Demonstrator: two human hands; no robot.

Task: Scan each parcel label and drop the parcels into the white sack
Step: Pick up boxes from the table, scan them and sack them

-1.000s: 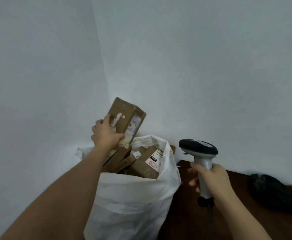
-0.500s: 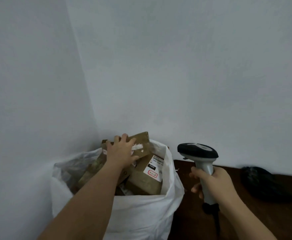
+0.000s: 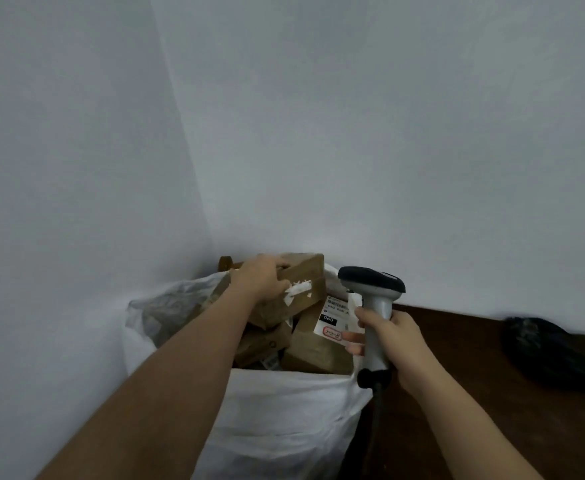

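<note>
A white sack [image 3: 277,414] stands in the room's corner, filled with several brown cardboard parcels. My left hand [image 3: 261,277] grips the topmost brown parcel [image 3: 305,282], which lies on the pile and carries torn white tape. Below it sits another parcel with a white label [image 3: 331,320] marked 060. My right hand [image 3: 393,336] holds a grey and black barcode scanner [image 3: 374,296] upright by its handle, just right of the sack's rim.
A dark brown table [image 3: 485,393] runs to the right of the sack, with a black crumpled object [image 3: 547,348] near its back edge. Plain white walls meet in the corner behind the sack. A small wooden piece [image 3: 226,263] shows behind the sack.
My left hand has brought the parcel down from above the sack onto the pile inside. The right hand with the scanner has moved closer to the sack.
</note>
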